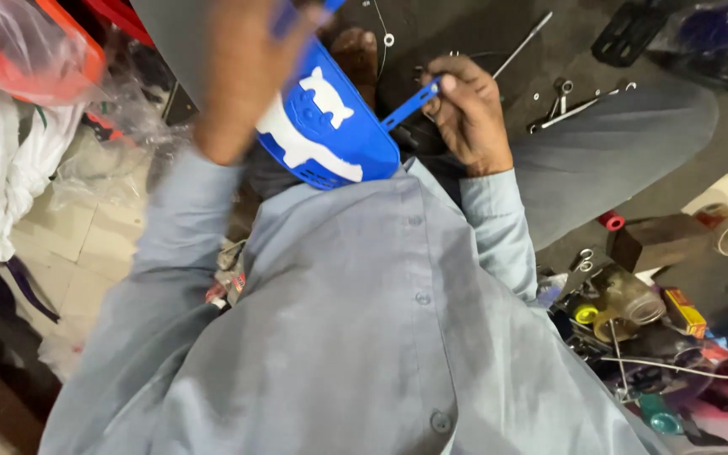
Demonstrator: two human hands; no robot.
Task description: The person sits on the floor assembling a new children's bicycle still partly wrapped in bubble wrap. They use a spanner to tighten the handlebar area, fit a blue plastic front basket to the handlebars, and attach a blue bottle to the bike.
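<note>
R hand (465, 114) fingers pinch blue strap (411, 104) running up-right off blue basket (326, 126); L hand (242, 67) blurred, grips basket's top edge.

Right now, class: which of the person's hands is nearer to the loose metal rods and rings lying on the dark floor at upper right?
Right. The right hand, gripping a blue plastic strip, sits just beside the metal rods and rings. The left hand, on the blue plastic basket, is farther away.

pale tiled floor (86, 253) at left; dark mat (676, 177) strewn with tools
</note>
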